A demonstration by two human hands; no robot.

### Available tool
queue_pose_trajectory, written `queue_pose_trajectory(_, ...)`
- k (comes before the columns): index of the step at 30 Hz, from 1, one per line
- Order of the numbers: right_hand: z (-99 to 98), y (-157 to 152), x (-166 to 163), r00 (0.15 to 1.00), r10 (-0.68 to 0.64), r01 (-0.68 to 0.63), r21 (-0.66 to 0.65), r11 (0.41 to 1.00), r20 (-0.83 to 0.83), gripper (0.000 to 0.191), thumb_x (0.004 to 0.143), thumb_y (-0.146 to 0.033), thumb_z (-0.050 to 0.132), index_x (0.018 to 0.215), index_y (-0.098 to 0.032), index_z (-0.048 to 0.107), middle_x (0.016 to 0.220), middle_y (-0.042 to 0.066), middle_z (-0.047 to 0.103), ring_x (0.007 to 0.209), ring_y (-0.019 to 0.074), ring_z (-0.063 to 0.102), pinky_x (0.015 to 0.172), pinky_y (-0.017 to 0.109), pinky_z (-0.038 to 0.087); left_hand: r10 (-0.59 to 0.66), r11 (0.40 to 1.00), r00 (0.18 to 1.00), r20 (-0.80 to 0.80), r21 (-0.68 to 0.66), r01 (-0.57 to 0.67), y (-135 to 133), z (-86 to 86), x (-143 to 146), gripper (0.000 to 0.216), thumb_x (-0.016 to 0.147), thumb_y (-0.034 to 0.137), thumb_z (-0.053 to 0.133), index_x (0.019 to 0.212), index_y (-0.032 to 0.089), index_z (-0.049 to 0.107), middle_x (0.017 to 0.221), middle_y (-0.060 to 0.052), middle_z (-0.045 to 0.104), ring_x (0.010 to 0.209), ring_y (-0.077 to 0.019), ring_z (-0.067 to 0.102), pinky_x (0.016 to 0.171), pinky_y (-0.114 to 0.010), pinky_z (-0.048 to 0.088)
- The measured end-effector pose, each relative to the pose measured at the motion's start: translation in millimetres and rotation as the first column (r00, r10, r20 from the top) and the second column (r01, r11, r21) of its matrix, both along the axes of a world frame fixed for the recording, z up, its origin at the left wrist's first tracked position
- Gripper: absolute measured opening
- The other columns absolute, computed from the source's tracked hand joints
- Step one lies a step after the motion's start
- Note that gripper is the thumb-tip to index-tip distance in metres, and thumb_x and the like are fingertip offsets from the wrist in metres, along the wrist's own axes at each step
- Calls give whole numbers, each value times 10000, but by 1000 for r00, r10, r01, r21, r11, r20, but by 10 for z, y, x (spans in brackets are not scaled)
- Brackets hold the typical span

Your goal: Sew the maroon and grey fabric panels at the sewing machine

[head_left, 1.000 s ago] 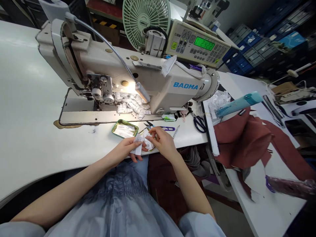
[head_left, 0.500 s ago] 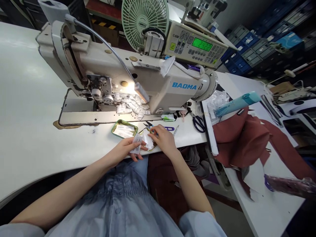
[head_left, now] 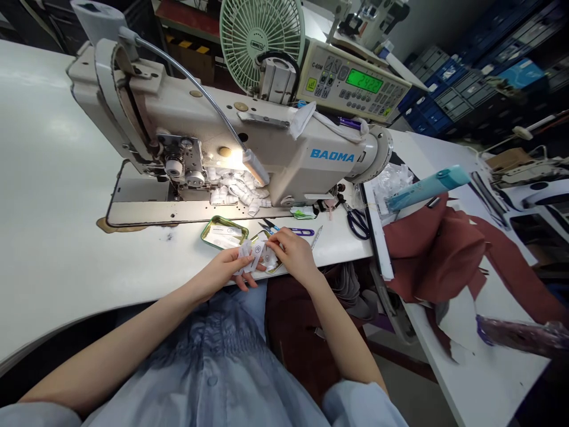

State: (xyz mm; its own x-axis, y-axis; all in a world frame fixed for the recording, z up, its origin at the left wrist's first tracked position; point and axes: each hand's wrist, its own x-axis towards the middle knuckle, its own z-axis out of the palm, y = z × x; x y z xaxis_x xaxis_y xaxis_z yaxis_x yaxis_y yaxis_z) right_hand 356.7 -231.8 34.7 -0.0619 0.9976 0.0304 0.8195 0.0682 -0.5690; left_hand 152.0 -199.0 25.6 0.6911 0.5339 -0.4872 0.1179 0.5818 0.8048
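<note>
My left hand point(head_left: 226, 270) is closed on several white printed labels point(head_left: 247, 258), its lower fingers spread beneath them. Thumb and fingers of my right hand point(head_left: 293, 254) pinch another white label point(head_left: 258, 250) at its upper edge, and it overlaps those in my left hand. Under the hands sits a small tin point(head_left: 279, 270) with more white labels point(head_left: 269, 257) in it, partly hidden by my right hand. Left of it stands a green-gold tin point(head_left: 203, 236) with printed labels point(head_left: 224, 231) inside. Blue-handled snips point(head_left: 269, 225) lie just behind my right hand.
A BAOMA sewing machine point(head_left: 329, 172) with a lit lamp point(head_left: 255, 168) stands behind the tins. White tape point(head_left: 240, 188) is heaped on its bed. Purple thread snips point(head_left: 303, 232), a pen point(head_left: 317, 237) and dark-handled scissors point(head_left: 357, 223) lie to the right. Brown-red fabric point(head_left: 438, 255) covers part of the side table.
My right hand has brought a label up from the small tin and leftward, against the labels in my left hand. My left hand has barely moved.
</note>
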Motion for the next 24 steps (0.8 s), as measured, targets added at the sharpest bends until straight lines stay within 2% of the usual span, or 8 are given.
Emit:
queue_pose_trajectory(3,12,-17,11,999,13,-15,-26,1000,-52,163,962,-296,565,848,-201,632,871,5,599,715,120,540,643,244,354,4,1000,1000,-1,3,-4,5,5,9,593,724,633,707,995,111,627,931,-140,750,548,-152,647,544,-265,532)
queue_pose_trajectory(8,35,-40,-4,993,1,-6,-43,999,-119,153,960,-295,566,858,-204,634,860,-3,584,689,113,519,630,240,350,1,1000,1000,1,0,-1,1,-31,11,579,738,606,711,1017,109,614,891,-133,752,526,-144,640,524,-252,524)
queue_pose_trajectory(15,111,-24,93,994,-1,-8,-82,997,-113,155,971,-290,545,870,-198,616,874,-10,575,621,91,494,636,236,361,119,993,992,48,5,-119,-26,-39,12,513,772,554,697,1004,114,571,961,-141,743,597,-160,679,521,-243,537)
queue_pose_trajectory(19,118,22,80,994,40,-32,-80,996,98,147,982,-274,525,915,-199,631,924,11,605,722,116,558,646,240,361,124,992,991,46,-7,-124,-30,-18,16,526,749,556,714,988,113,562,940,-138,743,580,-153,673,514,-237,537)
queue_pose_trajectory(22,82,67,27,950,68,-52,-61,997,303,166,991,-271,511,968,-194,656,982,38,629,789,137,597,628,248,352,123,992,991,45,-5,-123,-32,-22,10,521,758,548,709,1001,115,553,942,-136,742,584,-153,675,514,-234,537)
queue_pose_trajectory(24,59,77,2,923,79,-68,-42,997,377,196,999,-284,498,995,-195,673,996,47,639,800,137,609,627,249,358,121,993,991,48,-1,-121,-34,-30,4,505,775,543,696,1005,119,549,951,-137,741,593,-154,679,514,-233,536)
